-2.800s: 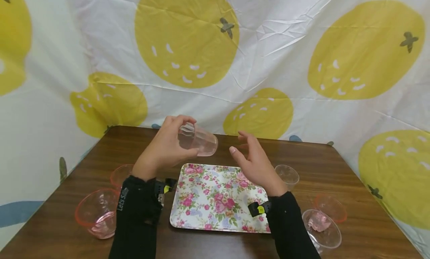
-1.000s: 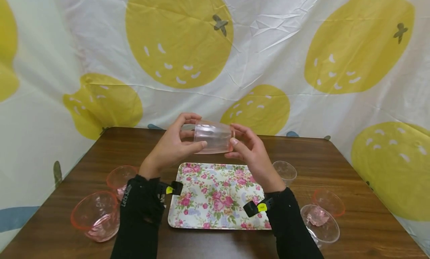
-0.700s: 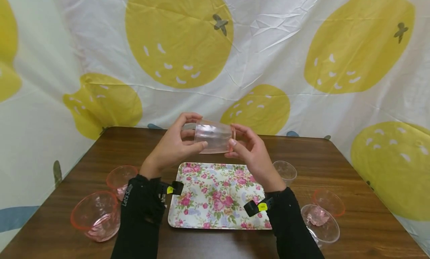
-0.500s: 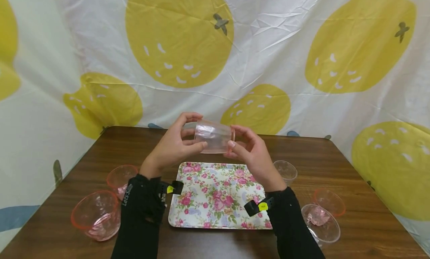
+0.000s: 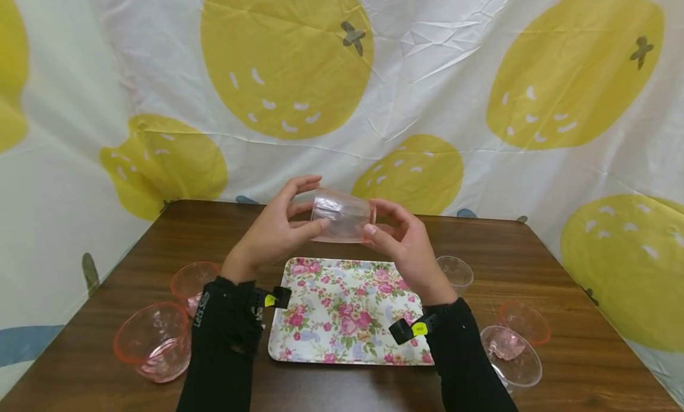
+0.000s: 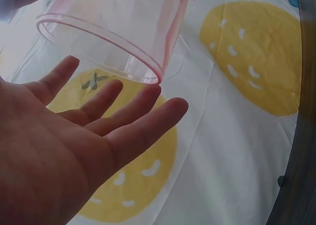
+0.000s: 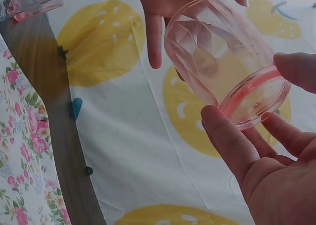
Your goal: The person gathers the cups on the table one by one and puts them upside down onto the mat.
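Observation:
A see-through pinkish plastic cup point(image 5: 342, 216) lies on its side in the air above the tray's far edge. My right hand point(image 5: 403, 240) pinches its base end between thumb and fingers; the right wrist view shows the pink base ring point(image 7: 254, 94) there. The cup's wide mouth points to my left hand point(image 5: 275, 228). In the left wrist view, that hand's fingers point(image 6: 143, 126) are stretched out and spread just below the cup's rim point(image 6: 98, 34). Whether a fingertip still touches the rim, I cannot tell.
A flowered tray point(image 5: 320, 341) lies mid-table below the hands. Pink-rimmed clear cups point(image 5: 133, 341) stand at left. On the right are a clear cup point(image 5: 454, 272), another clear cup point(image 5: 526, 373) and a pink-rimmed one point(image 5: 537, 326). A lemon-print cloth point(image 5: 427, 103) hangs behind the table.
Earlier my left hand alone gripped the cup, tilted down to the right. My right hand came in and took its base; the cup levelled. Lately the left fingers have loosened and the cup shifted slightly right.

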### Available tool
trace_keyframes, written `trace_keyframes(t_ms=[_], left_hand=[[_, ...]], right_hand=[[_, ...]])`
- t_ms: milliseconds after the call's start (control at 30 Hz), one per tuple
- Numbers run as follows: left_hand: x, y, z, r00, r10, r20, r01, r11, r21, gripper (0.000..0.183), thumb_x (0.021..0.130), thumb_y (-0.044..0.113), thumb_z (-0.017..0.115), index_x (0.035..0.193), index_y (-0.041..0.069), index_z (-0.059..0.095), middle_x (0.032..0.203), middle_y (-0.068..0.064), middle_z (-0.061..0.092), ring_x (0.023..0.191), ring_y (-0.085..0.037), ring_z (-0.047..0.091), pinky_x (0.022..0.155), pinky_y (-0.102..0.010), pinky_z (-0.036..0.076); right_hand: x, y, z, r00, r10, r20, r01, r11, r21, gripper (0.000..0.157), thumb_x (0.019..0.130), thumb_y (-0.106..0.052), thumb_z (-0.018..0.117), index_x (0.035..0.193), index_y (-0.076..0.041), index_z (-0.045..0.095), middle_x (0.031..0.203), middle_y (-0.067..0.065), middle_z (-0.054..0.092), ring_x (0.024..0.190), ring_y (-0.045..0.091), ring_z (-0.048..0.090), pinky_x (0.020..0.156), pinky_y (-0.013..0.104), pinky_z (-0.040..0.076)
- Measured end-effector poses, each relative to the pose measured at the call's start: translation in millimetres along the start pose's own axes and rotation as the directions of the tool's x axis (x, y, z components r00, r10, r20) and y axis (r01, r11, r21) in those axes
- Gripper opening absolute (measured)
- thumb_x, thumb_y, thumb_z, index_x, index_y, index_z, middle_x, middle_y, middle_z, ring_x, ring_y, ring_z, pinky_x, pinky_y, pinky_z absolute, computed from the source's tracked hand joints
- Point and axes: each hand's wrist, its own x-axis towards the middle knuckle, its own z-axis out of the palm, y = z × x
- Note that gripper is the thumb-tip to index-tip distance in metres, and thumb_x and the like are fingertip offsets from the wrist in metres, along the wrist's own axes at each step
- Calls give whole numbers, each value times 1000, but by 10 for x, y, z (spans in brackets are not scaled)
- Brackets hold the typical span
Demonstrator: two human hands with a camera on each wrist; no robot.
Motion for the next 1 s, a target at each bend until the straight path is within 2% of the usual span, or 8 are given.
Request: trace_keyframes(t_ms=[433, 567, 700, 900, 1000], left_hand=[[-14, -28, -46, 995, -87, -41, 90, 993, 82, 70, 96, 24, 64, 155, 21, 27, 159, -13, 26, 132, -33, 43, 97, -61, 50], [-25, -19, -55, 994, -101, -43, 105, 990, 96, 70, 96, 27, 64, 155, 21, 27, 159, -13, 26, 132, -33, 43, 98, -62, 48], [-38, -10, -72, 992, -112, -52, 117, 987, 113, 69, 96, 31, 63, 155, 22, 27, 160, -11, 26, 133, -32, 42, 100, -62, 47], [-49, 1, -97, 989, -132, -69, 140, 982, 125, 68, 97, 38, 61, 155, 25, 27, 160, -9, 27, 135, -30, 41, 104, -62, 43], [-51, -1, -105, 987, -137, -80, 147, 979, 141, 68, 97, 40, 61, 155, 25, 28, 160, -9, 27, 135, -31, 40, 105, -63, 42]], right_hand=[[1, 29, 2, 1000, -24, -14, 24, 999, -44, 48, 93, 1, 63, 138, 5, 47, 126, 12, 57, 106, 20, 64, 83, 22, 60], [5, 29, 3, 999, -27, -19, 25, 997, -66, 49, 93, 3, 63, 139, 5, 46, 128, 18, 54, 108, 22, 64, 83, 21, 59], [10, 29, 13, 1000, -30, -4, 29, 992, -125, 51, 92, 4, 64, 139, 5, 46, 133, 26, 52, 112, 29, 61, 84, 19, 58], [9, 28, 28, 999, -42, 18, 45, 969, -244, 51, 92, 2, 65, 139, 3, 48, 136, 23, 53, 113, 31, 60, 83, 18, 56], [1, 20, 36, 999, -30, 21, 34, 960, -279, 51, 92, 0, 66, 140, 1, 48, 135, 22, 55, 113, 29, 60, 83, 23, 57]])
